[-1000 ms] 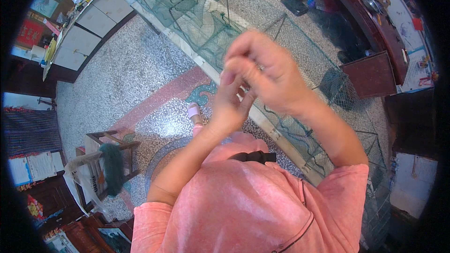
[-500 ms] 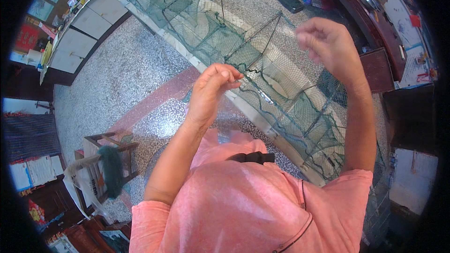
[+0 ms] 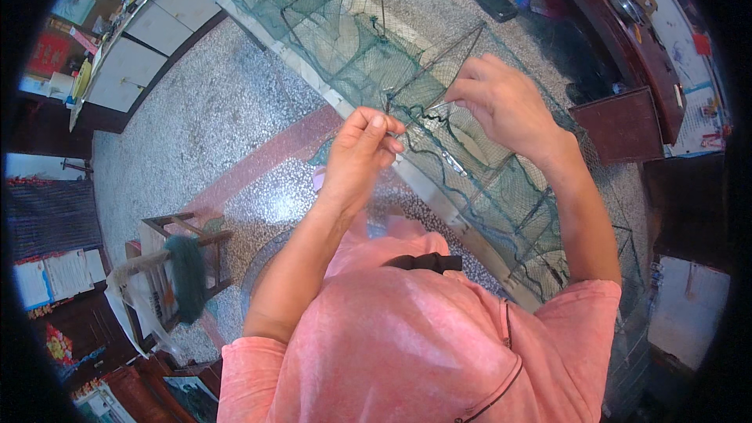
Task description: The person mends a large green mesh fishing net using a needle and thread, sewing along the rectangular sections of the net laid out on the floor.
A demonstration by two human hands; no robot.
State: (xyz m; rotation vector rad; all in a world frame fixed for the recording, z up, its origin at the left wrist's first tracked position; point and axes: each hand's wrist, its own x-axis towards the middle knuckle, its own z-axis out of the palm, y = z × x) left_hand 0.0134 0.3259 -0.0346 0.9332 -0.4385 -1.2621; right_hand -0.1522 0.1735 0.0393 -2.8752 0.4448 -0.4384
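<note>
Two hands work one long green net trap [image 3: 439,133], a collapsible cage of fine mesh stretched over thin wire frames, which runs across the speckled terrazzo floor [image 3: 204,117] from the white cabinets [image 3: 149,47] down past the person's right side. Left hand [image 3: 356,153]: fingers [image 3: 376,121] closed in a pinch, apparently on a thin cord or mesh strand at the net's near edge. Right hand [image 3: 505,106]: fingers curled shut on the mesh beside a raised wire frame; exactly what is pinched cannot be told.

Handling judgement: the net looks light and limp, the frames stiff but springy, and the mesh is likely to snag on fingers. Firm hold is best taken at a wire frame; the mesh alone would stretch and slip.

Surroundings: a small wooden chair [image 3: 176,266] draped with dark green twine [image 3: 186,270] stands on the side of the net toward the person's left. A dark wooden desk [image 3: 627,47] stands on the far side of the net, close against it, and limits room there.
</note>
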